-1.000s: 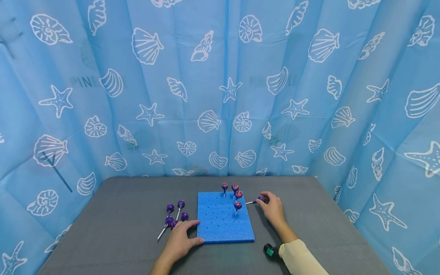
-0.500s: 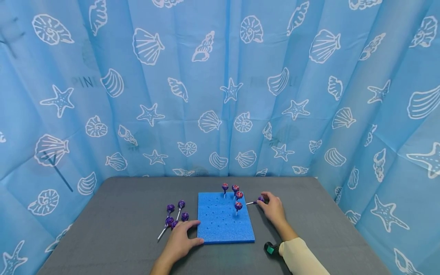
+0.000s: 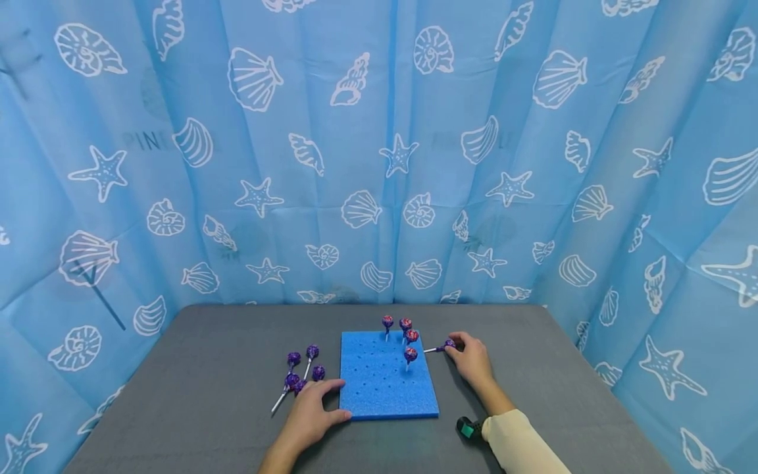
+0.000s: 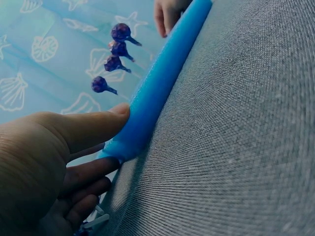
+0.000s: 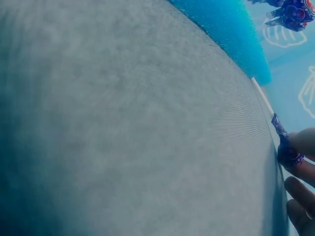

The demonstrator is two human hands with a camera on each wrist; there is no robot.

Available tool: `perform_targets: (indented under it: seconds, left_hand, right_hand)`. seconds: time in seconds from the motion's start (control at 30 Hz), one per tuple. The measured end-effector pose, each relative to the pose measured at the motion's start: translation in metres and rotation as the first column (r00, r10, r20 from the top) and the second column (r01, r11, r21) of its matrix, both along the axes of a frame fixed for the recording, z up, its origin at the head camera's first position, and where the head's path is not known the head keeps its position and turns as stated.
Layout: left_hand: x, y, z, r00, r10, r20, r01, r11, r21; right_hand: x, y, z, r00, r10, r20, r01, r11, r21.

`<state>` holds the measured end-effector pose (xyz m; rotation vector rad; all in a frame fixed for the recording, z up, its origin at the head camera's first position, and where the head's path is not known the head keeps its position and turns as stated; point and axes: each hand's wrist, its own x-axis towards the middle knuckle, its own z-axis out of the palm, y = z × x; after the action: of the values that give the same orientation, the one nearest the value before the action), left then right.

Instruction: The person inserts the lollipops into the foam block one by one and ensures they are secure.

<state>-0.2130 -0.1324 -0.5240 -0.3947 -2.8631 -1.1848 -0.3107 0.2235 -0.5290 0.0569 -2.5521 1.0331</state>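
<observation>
A blue foam board (image 3: 387, 398) with small holes lies on the table. Several purple-and-red wrapped lollipops (image 3: 410, 355) stand upright in its far right part. At the board's near left corner, my left hand (image 3: 310, 411) touches the edge with thumb and index finger, both fairly straight. Beyond the right edge, my right hand (image 3: 472, 363) pinches the wrapped head of another lollipop (image 5: 289, 153) between thumb and finger. Its white stick points left, the tip beside the board. Other lollipops (image 3: 312, 352) lie left of the board, some partly hidden behind my left hand.
The grey table (image 3: 225, 355) extends around the board on all sides. A black device with a green patch (image 3: 469, 429) sits at my right wrist, by the cream sleeve (image 3: 521, 441). A blue curtain (image 3: 379, 164) with white shells hangs behind the table.
My right hand shifts very slightly to the right, still pinching the lollipop. The left hand and the board stay where they were.
</observation>
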Motion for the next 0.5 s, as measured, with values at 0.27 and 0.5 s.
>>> perform_targets:
  seconds: [0.27,0.5]
  left_hand:
    - [-0.0002,0.0006,-0.0001,1.0,-0.001,-0.007,0.001,1.0,-0.005]
    - [-0.0003,0.0007,-0.0012,1.0,0.001,-0.018,-0.001,1.0,-0.009]
  right_hand:
    - [-0.0009,0.0008,0.0014,1.0,0.006,-0.012,-0.007,0.999,-0.044]
    - [0.0013,-0.0005,0.0061,1.0,0.022,-0.011,-0.023,0.994,-0.103]
